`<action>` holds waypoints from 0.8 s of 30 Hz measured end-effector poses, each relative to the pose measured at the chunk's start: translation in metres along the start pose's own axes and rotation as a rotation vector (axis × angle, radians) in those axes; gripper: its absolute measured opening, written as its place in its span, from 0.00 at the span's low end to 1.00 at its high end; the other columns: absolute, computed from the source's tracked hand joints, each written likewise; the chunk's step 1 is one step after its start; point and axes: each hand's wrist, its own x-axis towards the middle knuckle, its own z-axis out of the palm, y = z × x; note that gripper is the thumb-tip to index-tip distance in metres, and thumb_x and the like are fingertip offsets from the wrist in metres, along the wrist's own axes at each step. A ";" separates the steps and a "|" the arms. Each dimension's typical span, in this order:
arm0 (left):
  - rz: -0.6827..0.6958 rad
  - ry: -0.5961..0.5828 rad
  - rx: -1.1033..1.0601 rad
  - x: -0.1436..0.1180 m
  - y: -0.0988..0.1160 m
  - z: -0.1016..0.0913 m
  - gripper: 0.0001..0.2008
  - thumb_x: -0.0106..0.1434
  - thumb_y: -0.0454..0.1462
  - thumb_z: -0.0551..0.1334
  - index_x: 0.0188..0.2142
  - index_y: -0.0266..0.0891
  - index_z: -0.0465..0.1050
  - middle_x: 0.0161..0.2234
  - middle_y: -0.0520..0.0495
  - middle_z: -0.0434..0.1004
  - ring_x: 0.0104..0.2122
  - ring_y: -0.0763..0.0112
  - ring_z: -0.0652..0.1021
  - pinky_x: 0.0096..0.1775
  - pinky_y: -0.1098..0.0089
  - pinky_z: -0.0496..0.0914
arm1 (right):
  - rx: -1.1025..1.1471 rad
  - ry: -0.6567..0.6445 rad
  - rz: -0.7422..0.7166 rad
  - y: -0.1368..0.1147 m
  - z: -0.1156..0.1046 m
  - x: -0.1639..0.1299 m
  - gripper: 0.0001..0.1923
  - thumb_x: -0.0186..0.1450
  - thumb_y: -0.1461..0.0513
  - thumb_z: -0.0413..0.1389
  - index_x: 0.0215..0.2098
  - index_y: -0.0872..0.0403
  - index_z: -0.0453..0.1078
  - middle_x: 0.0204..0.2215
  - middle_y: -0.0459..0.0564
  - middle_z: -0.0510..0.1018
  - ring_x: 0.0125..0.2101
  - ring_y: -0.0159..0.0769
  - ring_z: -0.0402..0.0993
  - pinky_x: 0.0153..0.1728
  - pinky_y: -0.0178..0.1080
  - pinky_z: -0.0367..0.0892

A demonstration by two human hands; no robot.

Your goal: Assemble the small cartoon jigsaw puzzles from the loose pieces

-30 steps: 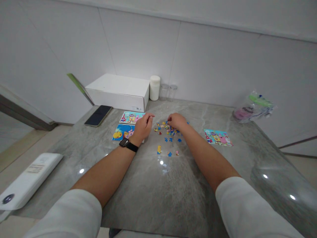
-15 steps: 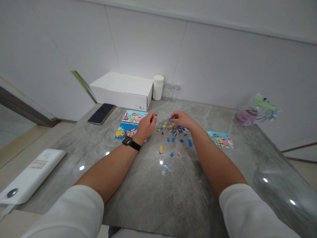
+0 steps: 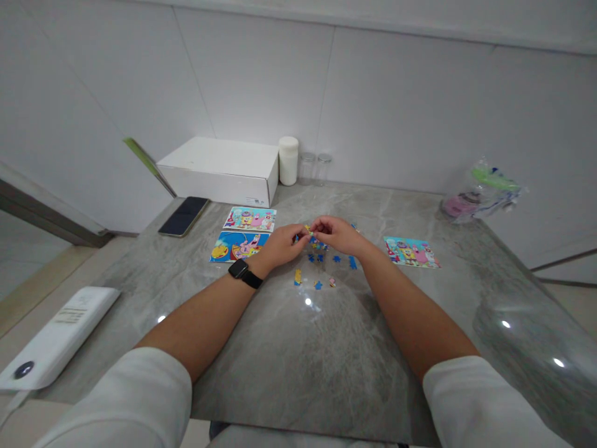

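Note:
My left hand (image 3: 288, 242) and my right hand (image 3: 336, 233) meet fingertip to fingertip over the pile of jigsaw pieces (image 3: 321, 246), both with pinched fingers. A small jigsaw piece (image 3: 311, 234) shows between the fingertips; its outline is mostly covered. Much of the pile lies hidden behind the hands. Nearer to me, several blue pieces lie in a loose row, among them a blue piece (image 3: 336, 259) and a longer blue strip (image 3: 352, 262). In front of that row are a yellow piece (image 3: 298, 277), another blue piece (image 3: 318, 285) and a pinkish piece (image 3: 332, 282).
Cartoon picture cards lie left, an upper card (image 3: 249, 219) and a lower card (image 3: 233, 247); another card (image 3: 412, 252) lies right. Behind stand a white box (image 3: 214, 177), a white bottle (image 3: 288, 162) and two glass jars. A phone (image 3: 183, 216), white device (image 3: 60, 333) and plastic bag (image 3: 482, 193) flank them.
My left hand has moved right and closed its fingers, meeting my right hand over the pile. The right hand has come slightly nearer with its piece. The view has shifted a little.

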 end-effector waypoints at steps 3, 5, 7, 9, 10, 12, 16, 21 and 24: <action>-0.050 0.000 -0.066 0.000 -0.003 0.000 0.16 0.74 0.45 0.57 0.35 0.40 0.74 0.30 0.49 0.79 0.32 0.67 0.76 0.35 0.67 0.67 | 0.011 0.003 0.010 -0.003 -0.003 -0.001 0.11 0.63 0.59 0.60 0.43 0.54 0.74 0.33 0.46 0.80 0.33 0.33 0.74 0.36 0.35 0.69; -0.066 0.000 -0.093 -0.001 -0.004 0.000 0.15 0.74 0.45 0.57 0.34 0.40 0.74 0.30 0.50 0.80 0.32 0.67 0.77 0.36 0.67 0.68 | 0.003 -0.004 0.014 -0.005 -0.005 -0.003 0.12 0.63 0.61 0.59 0.45 0.53 0.74 0.36 0.47 0.80 0.35 0.34 0.76 0.38 0.36 0.70; -0.075 -0.001 -0.098 -0.001 -0.005 0.000 0.15 0.74 0.46 0.57 0.34 0.40 0.73 0.30 0.50 0.80 0.32 0.67 0.78 0.36 0.67 0.68 | -0.032 -0.004 0.015 -0.006 -0.007 -0.005 0.13 0.63 0.63 0.59 0.47 0.53 0.75 0.38 0.47 0.81 0.37 0.34 0.76 0.40 0.36 0.71; -0.078 -0.006 -0.094 -0.001 -0.005 0.001 0.15 0.74 0.46 0.57 0.34 0.41 0.72 0.30 0.50 0.80 0.32 0.66 0.78 0.36 0.67 0.68 | -0.080 0.007 0.018 -0.006 -0.007 -0.007 0.13 0.64 0.61 0.60 0.47 0.53 0.75 0.38 0.47 0.82 0.37 0.34 0.76 0.40 0.36 0.71; -0.079 -0.010 -0.091 -0.001 -0.004 0.001 0.16 0.74 0.46 0.56 0.34 0.41 0.72 0.30 0.50 0.80 0.32 0.66 0.78 0.36 0.66 0.69 | -0.096 0.014 0.019 -0.006 -0.006 -0.007 0.12 0.65 0.60 0.60 0.46 0.53 0.76 0.37 0.47 0.81 0.37 0.34 0.76 0.40 0.36 0.71; -0.075 -0.015 -0.083 -0.001 -0.002 0.001 0.15 0.75 0.46 0.56 0.35 0.41 0.73 0.31 0.49 0.80 0.33 0.65 0.78 0.36 0.66 0.69 | -0.092 0.010 0.026 -0.006 -0.004 -0.007 0.12 0.66 0.57 0.60 0.45 0.54 0.76 0.35 0.47 0.81 0.35 0.34 0.75 0.38 0.36 0.71; -0.055 -0.024 -0.055 -0.001 -0.001 0.001 0.17 0.76 0.46 0.54 0.35 0.41 0.73 0.32 0.49 0.79 0.34 0.65 0.77 0.37 0.66 0.68 | -0.026 -0.054 0.067 -0.003 -0.002 -0.006 0.11 0.64 0.59 0.62 0.44 0.54 0.75 0.32 0.46 0.81 0.32 0.34 0.76 0.36 0.35 0.70; -0.019 -0.034 0.058 -0.001 -0.003 0.000 0.17 0.77 0.44 0.51 0.35 0.41 0.72 0.33 0.47 0.78 0.35 0.64 0.77 0.37 0.65 0.68 | -0.082 -0.072 0.107 -0.003 -0.008 -0.008 0.08 0.62 0.62 0.63 0.40 0.54 0.77 0.30 0.44 0.81 0.31 0.31 0.75 0.34 0.33 0.69; 0.043 -0.087 0.184 -0.003 -0.002 0.000 0.15 0.77 0.43 0.52 0.38 0.42 0.73 0.36 0.45 0.79 0.36 0.62 0.77 0.39 0.64 0.68 | -0.184 -0.084 0.137 -0.003 -0.012 -0.010 0.06 0.62 0.64 0.62 0.38 0.54 0.78 0.30 0.44 0.82 0.31 0.32 0.76 0.33 0.33 0.68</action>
